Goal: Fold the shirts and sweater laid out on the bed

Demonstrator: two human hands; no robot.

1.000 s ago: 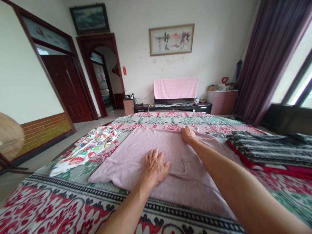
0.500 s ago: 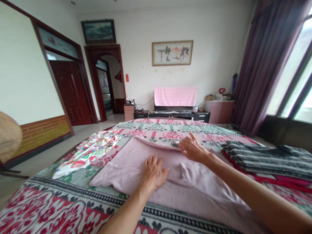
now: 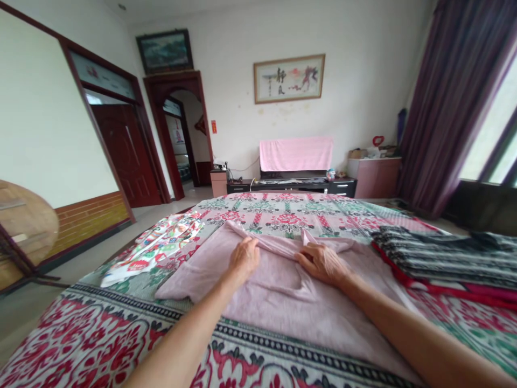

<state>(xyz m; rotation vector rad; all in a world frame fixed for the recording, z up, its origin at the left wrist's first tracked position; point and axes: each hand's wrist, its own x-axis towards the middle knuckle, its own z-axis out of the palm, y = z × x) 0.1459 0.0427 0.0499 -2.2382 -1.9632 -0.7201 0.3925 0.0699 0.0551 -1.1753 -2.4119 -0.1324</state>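
A pale pink garment (image 3: 266,307), perhaps a long-sleeved top, lies spread and partly wrinkled on the patterned bedspread (image 3: 133,339). My left hand (image 3: 244,258) pinches its far edge left of centre, fingers curled over the cloth. Further right along that same edge, my right hand (image 3: 321,263) is closed on a bunched part, and a small peak of fabric stands up just beyond it. Between the two hands the edge runs as a loose, rolled fold.
To the left lies a white printed cloth (image 3: 157,242) with colourful figures. A folded black-and-grey striped garment (image 3: 440,264) rests on red cloth at the right. Beyond the bed, a pink towel (image 3: 297,154) covers a screen on a low black cabinet (image 3: 343,187).
My left hand has gone from lying flat on the garment to gripping its far edge. My right hand has come slightly nearer, and the cloth by it is more bunched.
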